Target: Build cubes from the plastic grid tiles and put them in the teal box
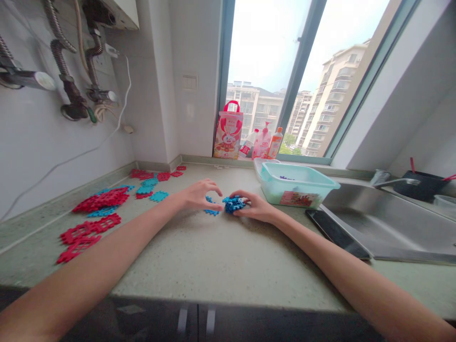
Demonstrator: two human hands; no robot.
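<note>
Right hand: I record the right hand [254, 207] closed, thumb and fingers curled around a stack of blue pieces [233, 204]; I cannot tell whether the stack rests on the counter [213, 266].
Left hand: I find the left hand [202, 194] half open, thumb and fingers curved well apart towards the stack, nothing visible between the tips.
Loose blue piece: I see one blue piece [212, 212] on the counter, partly hidden by the left thumb; contact I cannot confirm.
Counter, left side: I note a heaped red pile [101, 199] with blue edges showing beneath, flat red pieces [79, 248] nearer, and flat blue pieces [159, 196] towards the left hand.
Plastic tub: I place the tub [299, 198] just beyond the right hand, something purple inside.
Phone: I observe the phone [335, 234] lying between tub and sink [395, 218].
Windowsill: I count three bottles [261, 146] beside a red-handled bag [229, 135].
</note>
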